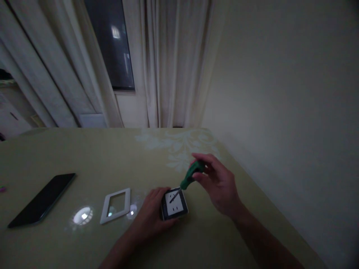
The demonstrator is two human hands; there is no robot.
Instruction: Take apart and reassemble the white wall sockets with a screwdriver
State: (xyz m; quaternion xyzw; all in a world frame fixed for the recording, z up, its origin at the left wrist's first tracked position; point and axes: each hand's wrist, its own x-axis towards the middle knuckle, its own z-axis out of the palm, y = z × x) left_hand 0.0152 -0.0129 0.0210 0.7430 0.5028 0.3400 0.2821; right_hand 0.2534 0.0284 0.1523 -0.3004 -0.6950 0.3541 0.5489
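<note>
A wall socket with a white face, dark slots and a dark border rests on the table, slightly tilted. My left hand is closed around its left side, fingers at the far edge and thumb along the near edge. In my right hand is a screwdriver with a green handle, pinched between thumb and fingers. Its metal shaft slants down to the left, and the tip meets the socket's face among the slots. Left of my left hand lies a white rectangular frame with an open middle.
A flat black device, like a tablet, lies farther left on the glossy table. A small pink and green item sits at the left edge. The wall borders the table's right side; curtains hang behind.
</note>
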